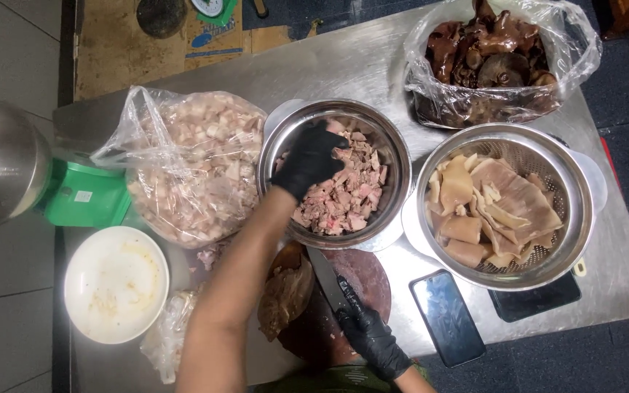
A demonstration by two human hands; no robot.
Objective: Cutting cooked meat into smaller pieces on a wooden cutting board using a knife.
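Head view: the left hand (310, 159), in a black glove, reaches into a steel bowl (394, 156) of chopped pinkish meat (347, 196). Its fingers are curled down onto the pieces at the bowl's upper left, but whether the grip has closed on any meat I cannot tell. The right hand (373, 338), also gloved in black, is clenched around the handle of a knife (325, 276) — the blade lies flat on a round dark board (365, 280) at the near edge of the steel bench (358, 65), pointing toward the bowl. A brownish lump of meat (285, 295) sits on the board's left side, just beside the blade.

Left of the bowl lies an open plastic bag (191, 164) of pale diced meat, touching a green scale (89, 196). Nearer, a white plate (116, 284) with smears. To the right, a colander (573, 211) holds pale tripe-like strips; behind it a bag of dark mushrooms (500, 62). A phone (447, 318) lies between board and colander — screen dark.
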